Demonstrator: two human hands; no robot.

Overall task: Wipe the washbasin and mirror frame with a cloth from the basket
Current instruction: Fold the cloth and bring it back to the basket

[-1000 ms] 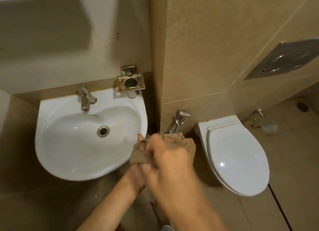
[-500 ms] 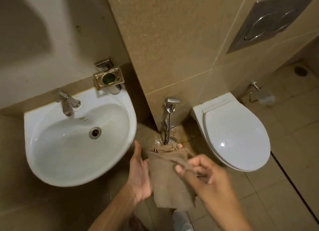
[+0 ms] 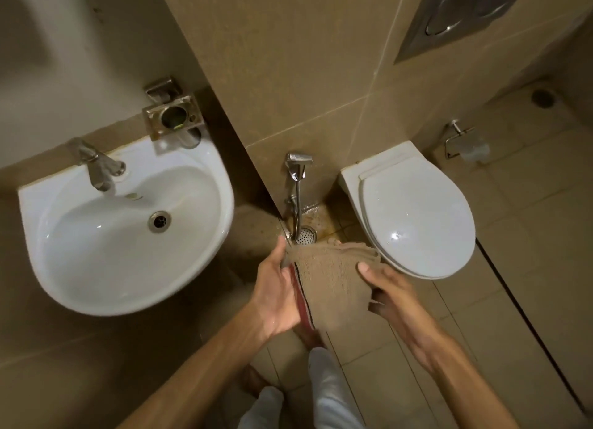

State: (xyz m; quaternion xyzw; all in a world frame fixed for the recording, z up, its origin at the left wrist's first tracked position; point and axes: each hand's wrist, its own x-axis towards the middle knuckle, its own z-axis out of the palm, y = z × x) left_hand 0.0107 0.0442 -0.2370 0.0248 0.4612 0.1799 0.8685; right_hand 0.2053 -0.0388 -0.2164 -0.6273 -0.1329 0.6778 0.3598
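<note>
A brown cloth (image 3: 330,277) with a red and dark stripe along one edge hangs spread between both hands, to the right of the washbasin. My left hand (image 3: 276,294) grips its left edge with the thumb on top. My right hand (image 3: 388,287) pinches its right edge. The white washbasin (image 3: 64,268) hangs on the wall at the left, with a metal tap (image 3: 96,168) at its back and a drain (image 3: 159,221) in the bowl. The mirror and the basket are out of view.
A metal holder (image 3: 173,117) is fixed to the wall above the basin. A wall corner juts out between basin and toilet, with a hand sprayer (image 3: 298,165) and floor drain (image 3: 305,236) below. A white toilet (image 3: 414,210) with shut lid stands right. My legs (image 3: 321,393) show below.
The cloth was bunched between my hands and is now spread out flat, held by its two sides. The view has tilted down and to the right, so the basin sits further left.
</note>
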